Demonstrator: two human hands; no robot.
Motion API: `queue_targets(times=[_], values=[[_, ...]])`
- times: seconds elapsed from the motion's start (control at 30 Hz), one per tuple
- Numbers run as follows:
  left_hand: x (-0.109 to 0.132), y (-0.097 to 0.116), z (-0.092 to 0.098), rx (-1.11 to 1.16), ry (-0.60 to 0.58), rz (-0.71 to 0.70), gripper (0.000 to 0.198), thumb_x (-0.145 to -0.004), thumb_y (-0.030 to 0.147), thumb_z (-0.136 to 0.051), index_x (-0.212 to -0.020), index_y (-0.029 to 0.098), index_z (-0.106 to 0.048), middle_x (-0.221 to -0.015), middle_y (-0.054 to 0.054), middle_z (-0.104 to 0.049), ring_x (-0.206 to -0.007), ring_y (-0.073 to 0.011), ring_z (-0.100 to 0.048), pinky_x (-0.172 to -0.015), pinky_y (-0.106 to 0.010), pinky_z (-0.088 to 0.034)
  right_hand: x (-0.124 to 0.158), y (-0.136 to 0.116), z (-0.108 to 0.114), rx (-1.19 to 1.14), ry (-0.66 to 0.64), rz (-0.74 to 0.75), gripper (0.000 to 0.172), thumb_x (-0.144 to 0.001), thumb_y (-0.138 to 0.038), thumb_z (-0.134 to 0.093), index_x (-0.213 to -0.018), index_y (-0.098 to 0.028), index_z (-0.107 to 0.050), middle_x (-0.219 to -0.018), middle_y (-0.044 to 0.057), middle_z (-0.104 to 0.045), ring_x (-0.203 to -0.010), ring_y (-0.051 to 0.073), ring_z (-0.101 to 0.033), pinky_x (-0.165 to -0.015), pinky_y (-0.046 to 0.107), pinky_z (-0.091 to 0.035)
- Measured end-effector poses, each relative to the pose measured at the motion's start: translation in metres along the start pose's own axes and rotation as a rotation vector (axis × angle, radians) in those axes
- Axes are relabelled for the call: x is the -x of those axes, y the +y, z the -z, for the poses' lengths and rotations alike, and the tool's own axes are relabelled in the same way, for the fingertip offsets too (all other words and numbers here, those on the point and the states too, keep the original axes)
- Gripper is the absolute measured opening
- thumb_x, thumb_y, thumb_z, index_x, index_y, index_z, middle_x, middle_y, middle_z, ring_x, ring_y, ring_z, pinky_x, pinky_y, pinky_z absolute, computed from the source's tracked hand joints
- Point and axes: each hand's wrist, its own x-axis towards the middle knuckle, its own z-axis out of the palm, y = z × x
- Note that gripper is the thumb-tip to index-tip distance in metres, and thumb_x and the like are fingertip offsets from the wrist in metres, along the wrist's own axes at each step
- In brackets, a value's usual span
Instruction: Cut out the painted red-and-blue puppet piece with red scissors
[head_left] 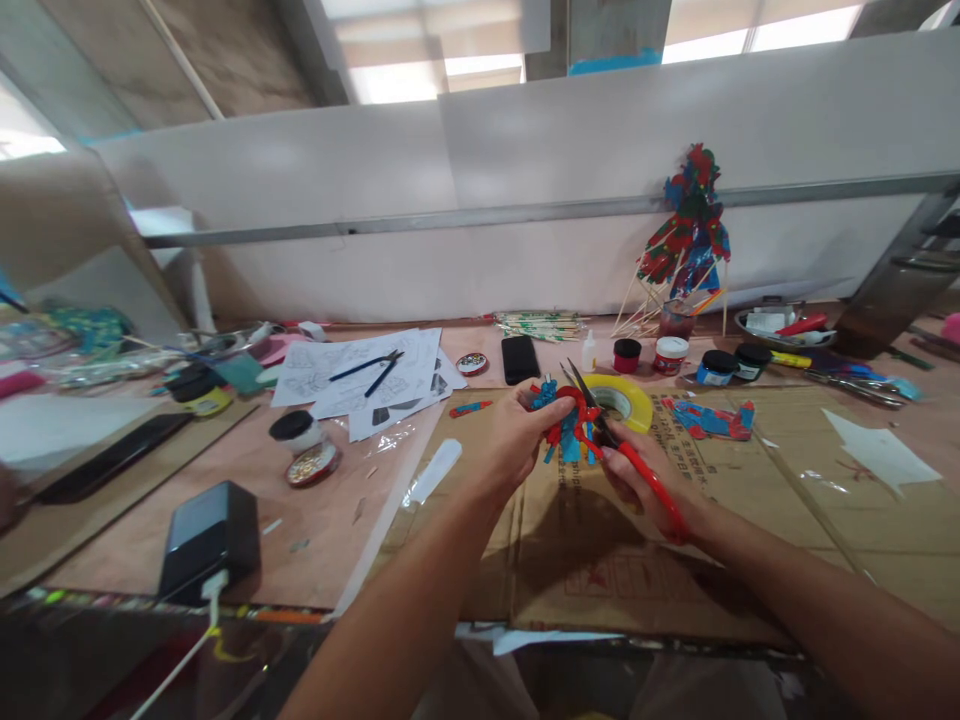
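My left hand [527, 428] pinches a small red and blue cutout piece [571, 430] above the cardboard sheet [480, 560]. In my right hand [641, 478] is a pair of scissors [651, 482] with red handles, its dark blades pointing up and left beside the piece's right edge. The blades look parted. Behind them lies a roll of yellow tape [637, 403], partly hidden by my right hand. Another red and blue cutout [711, 418] rests flat on the cardboard to the right, and a smaller strip [470, 409] lies to the left.
Paint jars [670, 354] stand in a row behind the cardboard, near a black phone [520, 358]. At the back right, red and blue figures on sticks [690, 225] stand in a cup. Printed drawings [360, 375] with pliers [366, 366] lie left; a black power bank [210, 540] sits front left.
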Motion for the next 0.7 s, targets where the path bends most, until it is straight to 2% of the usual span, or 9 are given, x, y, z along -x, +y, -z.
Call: queue_targets(times=[0.23,0.47,0.57,0.7], values=[[0.0004,0.0023,-0.0002,0.0,-0.005,-0.008,0.036,-0.053,0.024,-0.094,-0.074,0.015,-0.067,-0.072,0.0,-0.07,-0.063,-0.0105,-0.062,-0.066,-0.024,-0.051,0.001,-0.0025,-0.0012,-0.035,0.013,-0.024,0.029,-0.092,-0.05,-0.06,-0.09,-0.021,-0.06,-0.054,-0.007,-0.039,-0.043,0.01,-0.03,-0.039,0.023,-0.028],[0.002,0.0056,-0.0008,0.014,-0.007,0.005,0.035,-0.056,0.025,-0.093,-0.08,0.015,-0.07,-0.077,-0.003,-0.074,-0.065,-0.014,-0.066,-0.069,-0.028,-0.054,0.0,-0.0003,-0.001,-0.016,0.02,-0.028,0.025,-0.093,-0.046,-0.059,-0.091,-0.022,-0.06,-0.054,-0.007,-0.037,-0.042,0.009,-0.028,-0.038,0.022,-0.025],[0.0022,0.0039,-0.0016,0.035,0.014,-0.006,0.035,-0.055,0.024,-0.093,-0.079,0.015,-0.07,-0.075,-0.002,-0.073,-0.063,-0.0134,-0.065,-0.068,-0.028,-0.054,-0.0012,0.0003,0.0,-0.004,0.02,-0.012,0.025,-0.093,-0.046,-0.059,-0.089,-0.021,-0.061,-0.055,-0.006,-0.039,-0.044,0.01,-0.031,-0.039,0.023,-0.026],[0.0015,0.0011,-0.0011,0.007,-0.018,-0.006,0.031,-0.056,0.023,-0.093,-0.074,0.015,-0.07,-0.071,-0.002,-0.072,-0.062,-0.0124,-0.064,-0.068,-0.026,-0.054,-0.0027,-0.0008,0.0021,0.059,0.005,0.027,0.023,-0.091,-0.043,-0.06,-0.085,-0.022,-0.059,-0.054,-0.005,-0.044,-0.046,0.012,-0.036,-0.042,0.025,-0.03]])
